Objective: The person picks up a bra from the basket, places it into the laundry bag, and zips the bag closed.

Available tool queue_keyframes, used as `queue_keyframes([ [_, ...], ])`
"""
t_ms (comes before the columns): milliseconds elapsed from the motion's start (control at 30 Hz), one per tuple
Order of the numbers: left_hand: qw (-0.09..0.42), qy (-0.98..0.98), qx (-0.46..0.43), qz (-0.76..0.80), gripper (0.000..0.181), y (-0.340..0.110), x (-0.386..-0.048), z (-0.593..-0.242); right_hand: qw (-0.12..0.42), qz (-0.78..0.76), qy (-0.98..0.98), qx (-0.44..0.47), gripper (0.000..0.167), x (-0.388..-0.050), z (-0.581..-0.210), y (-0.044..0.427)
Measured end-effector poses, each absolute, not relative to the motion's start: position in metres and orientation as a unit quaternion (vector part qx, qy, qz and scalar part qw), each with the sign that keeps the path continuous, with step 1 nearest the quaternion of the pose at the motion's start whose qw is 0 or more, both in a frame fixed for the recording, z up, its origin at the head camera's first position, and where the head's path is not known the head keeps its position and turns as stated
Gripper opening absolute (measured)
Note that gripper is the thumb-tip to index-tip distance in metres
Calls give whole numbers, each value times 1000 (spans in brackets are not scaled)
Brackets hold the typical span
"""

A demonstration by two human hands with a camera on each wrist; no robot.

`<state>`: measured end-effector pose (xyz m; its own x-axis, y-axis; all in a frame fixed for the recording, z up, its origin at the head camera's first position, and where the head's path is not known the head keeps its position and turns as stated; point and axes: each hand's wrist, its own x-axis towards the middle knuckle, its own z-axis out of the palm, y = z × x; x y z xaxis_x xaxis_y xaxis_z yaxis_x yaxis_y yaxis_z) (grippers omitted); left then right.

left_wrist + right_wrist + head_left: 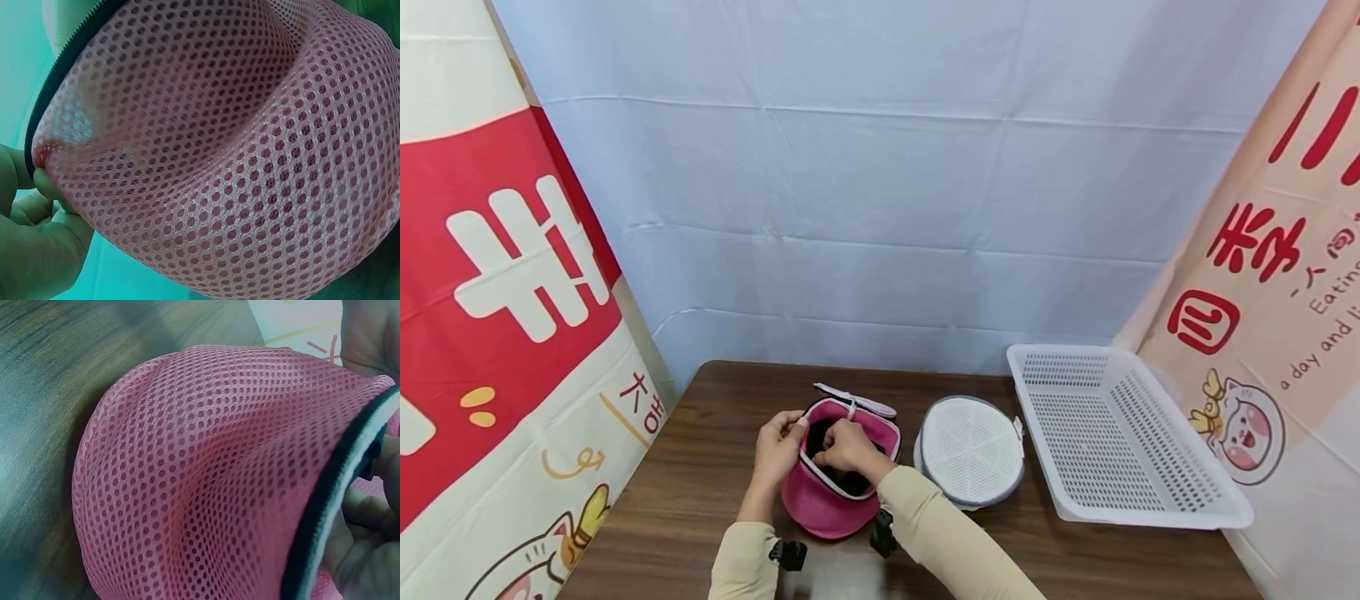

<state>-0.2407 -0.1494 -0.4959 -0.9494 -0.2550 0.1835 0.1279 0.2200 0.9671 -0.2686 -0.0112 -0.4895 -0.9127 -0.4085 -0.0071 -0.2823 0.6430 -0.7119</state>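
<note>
A: Quick, left to right. Your left grip?
B: Left grip (781, 450): pinching the rim of the pink mesh bag (826, 510), thumb and fingers either side.
A: Bag where?
B: On the desk (692, 492), left of its middle, well in from the left edge. Zip mouth open, flap (856, 400) tipped back toward the far edge.
A: Right grip?
B: My right grip (848, 446) is down in the mouth, fingers curled, by something dark (854, 484) inside. Can't tell whether I'm grasping it.
A: Next along?
B: Round white mesh bag (972, 450), grey-edged, just right of the pink one, near my right sleeve (951, 533).
A: Last?
B: White plastic basket (1150, 520), slotted, along the right edge, reaching the far right corner.
</note>
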Motion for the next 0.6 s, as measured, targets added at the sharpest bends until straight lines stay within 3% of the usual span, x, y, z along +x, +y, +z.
queue_keyframes([
  [167,154,-754,43,-637,17,-148,-239,-493,98,-407,891,-174,40,-269,-490,-12],
  [367,141,-749,49,-646,18,-149,-238,-491,75,-456,878,-121,45,-269,-489,-15],
  [600,131,-742,55,-655,20,-150,-236,-489,104,-486,861,-113,30,-264,-494,-19],
])
